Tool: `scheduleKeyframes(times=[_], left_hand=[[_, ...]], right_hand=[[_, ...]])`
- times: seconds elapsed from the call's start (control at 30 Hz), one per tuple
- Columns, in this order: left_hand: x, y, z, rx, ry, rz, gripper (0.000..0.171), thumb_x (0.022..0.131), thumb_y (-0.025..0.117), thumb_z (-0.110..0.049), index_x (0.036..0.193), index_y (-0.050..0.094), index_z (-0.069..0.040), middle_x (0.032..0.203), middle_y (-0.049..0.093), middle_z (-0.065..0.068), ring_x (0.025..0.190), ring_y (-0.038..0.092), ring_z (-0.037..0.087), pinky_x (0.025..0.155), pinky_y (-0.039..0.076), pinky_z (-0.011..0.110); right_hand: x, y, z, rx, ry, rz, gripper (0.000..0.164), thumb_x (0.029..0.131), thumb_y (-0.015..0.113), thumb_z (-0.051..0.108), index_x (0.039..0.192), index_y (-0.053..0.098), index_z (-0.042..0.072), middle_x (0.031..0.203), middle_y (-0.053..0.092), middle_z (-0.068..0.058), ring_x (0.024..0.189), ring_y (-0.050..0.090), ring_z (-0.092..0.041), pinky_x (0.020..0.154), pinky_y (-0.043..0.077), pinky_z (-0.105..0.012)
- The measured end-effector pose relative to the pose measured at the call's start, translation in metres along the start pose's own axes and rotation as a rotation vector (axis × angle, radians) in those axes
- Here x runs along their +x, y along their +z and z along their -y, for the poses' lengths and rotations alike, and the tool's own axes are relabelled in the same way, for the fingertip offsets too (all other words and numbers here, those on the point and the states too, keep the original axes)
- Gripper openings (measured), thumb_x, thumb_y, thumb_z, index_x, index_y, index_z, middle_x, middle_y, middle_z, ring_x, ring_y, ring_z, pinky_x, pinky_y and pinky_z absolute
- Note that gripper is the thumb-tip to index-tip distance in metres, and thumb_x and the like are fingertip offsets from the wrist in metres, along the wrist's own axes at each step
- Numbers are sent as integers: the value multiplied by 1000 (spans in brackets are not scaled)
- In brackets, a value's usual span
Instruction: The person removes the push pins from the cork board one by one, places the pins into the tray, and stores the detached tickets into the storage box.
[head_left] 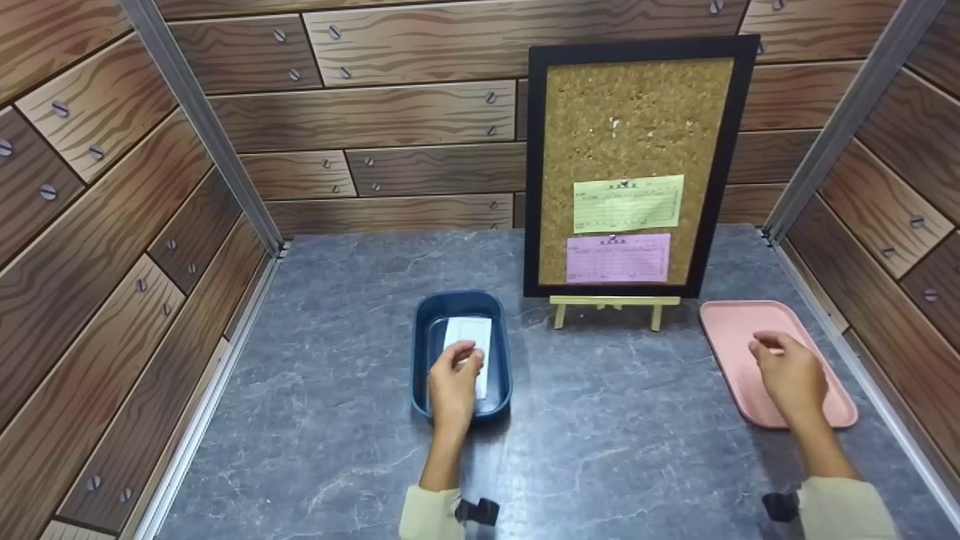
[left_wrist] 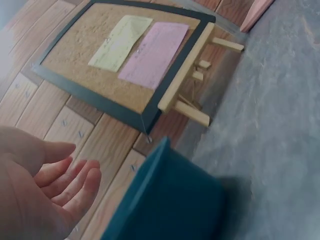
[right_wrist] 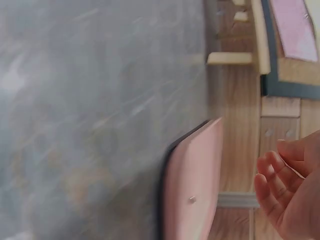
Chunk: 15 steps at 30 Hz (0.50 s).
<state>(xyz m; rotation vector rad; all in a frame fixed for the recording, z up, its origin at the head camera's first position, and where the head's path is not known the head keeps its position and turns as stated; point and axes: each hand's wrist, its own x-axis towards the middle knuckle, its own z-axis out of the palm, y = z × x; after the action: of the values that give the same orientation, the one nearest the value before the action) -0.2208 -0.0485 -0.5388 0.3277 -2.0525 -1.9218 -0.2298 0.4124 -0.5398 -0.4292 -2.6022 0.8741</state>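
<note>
Walls (head_left: 390, 120) printed with brown planks and screw heads rose on the three sides I could see. Between them lay the grey, marble-veined bench (head_left: 300, 427). On its far side, right of centre, I saw a black-framed corkboard (head_left: 637, 154) upright on a low wooden stand (head_left: 615, 301), its long axis vertical.

To the right sat a pink tray (head_left: 727, 341), long axis running near to far, with the far end slanting left from my view. Left of centre was a deep blue bin (head_left: 457, 301), rounded at the corners, its long axis also running away from the person.

My left grip (head_left: 454, 379) hovered over the bin, released: loosely bent fingers, a modest gap to the thumb, nothing visible between them, no contact with the rim. My right grip (head_left: 793, 375) hung above the tray, apart from it, likewise relaxed, thumb tip close to the forefinger, with nothing held that I could see.

A yellow-green slip (head_left: 628, 208) was pinned low on the cork, lengthwise across; a lilac slip (head_left: 617, 261) hung just beneath it, pointing the same way. White paper (head_left: 469, 330) lay inside the bin, partly hidden by the left grip, its long axis following the bin's. One small shiny object (right_wrist: 192, 200), too blurred to identify, rested in the tray.
</note>
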Motion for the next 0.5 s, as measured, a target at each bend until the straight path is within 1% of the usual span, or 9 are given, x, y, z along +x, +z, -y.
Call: scheduleKeyframes(times=[0.07, 0.17, 0.23, 0.4, 0.5], left_hand=[[3, 8, -7, 1, 29, 19, 18, 89, 72, -10, 106, 74, -4, 100, 75, 11, 82, 70, 16, 74, 57, 28], [10, 21, -16, -17, 85, 46, 19, 89, 73, -12, 106, 74, -4, 101, 75, 11, 83, 68, 18, 75, 56, 28], [15, 31, -23, -40, 124, 69, 20, 89, 73, -11, 107, 74, -2, 101, 74, 13, 84, 67, 20, 75, 57, 28], [30, 54, -36, -54, 189, 124, 21, 91, 73, -11, 109, 73, -1, 102, 74, 14, 87, 70, 20, 78, 58, 27], [39, 68, -43, -32, 214, 150, 22, 91, 73, -13, 110, 72, -2, 104, 75, 12, 88, 71, 18, 78, 58, 27]], right_hand=[[2, -2, 13, 16, -22, -23, 29, 99, 62, 27, 119, 71, 8, 112, 73, -18, 77, 51, 9, 69, 43, -37], [4, -2, 33, 46, -58, -60, 27, 98, 65, 25, 118, 72, 9, 108, 74, -17, 73, 40, 22, 69, 43, -34], [5, -1, 46, 62, -88, -80, 26, 98, 66, 25, 118, 72, 10, 107, 75, -15, 73, 37, 27, 69, 43, -34], [10, -1, 76, 104, -141, -103, 26, 97, 66, 26, 117, 73, 10, 106, 75, -14, 72, 40, 26, 68, 42, -33], [14, -1, 92, 120, -160, -110, 27, 97, 66, 26, 118, 73, 10, 108, 75, -13, 74, 40, 24, 72, 42, -34]])
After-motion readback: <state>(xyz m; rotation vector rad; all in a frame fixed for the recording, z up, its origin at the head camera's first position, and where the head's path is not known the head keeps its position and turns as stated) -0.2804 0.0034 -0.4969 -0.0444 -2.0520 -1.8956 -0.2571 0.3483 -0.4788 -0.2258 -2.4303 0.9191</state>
